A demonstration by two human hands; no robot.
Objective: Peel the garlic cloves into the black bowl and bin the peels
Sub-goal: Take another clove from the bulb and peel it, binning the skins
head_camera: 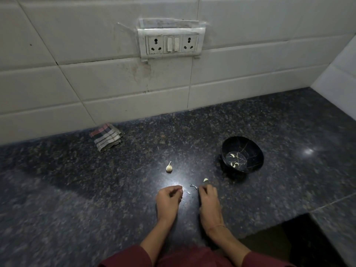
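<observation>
The black bowl (250, 143) stands on the dark granite counter at the right, with three peeled cloves (233, 159) in its bottom. A small garlic bulb (169, 167) lies left of centre. One loose clove (205, 179) rests just beyond my right hand (209, 199). That hand's fingers curl down onto the counter beside thin peel scraps (193, 186). My left hand (168, 198) sits a little to the left, its fingers curled inward. Whether either hand holds anything is hidden. No bin is in view.
A folded checked cloth (107, 138) lies by the tiled wall at the back left. A socket and switch plate (172, 44) is on the wall. The counter (96, 189) ends in a cut-out edge (289, 224) at the lower right.
</observation>
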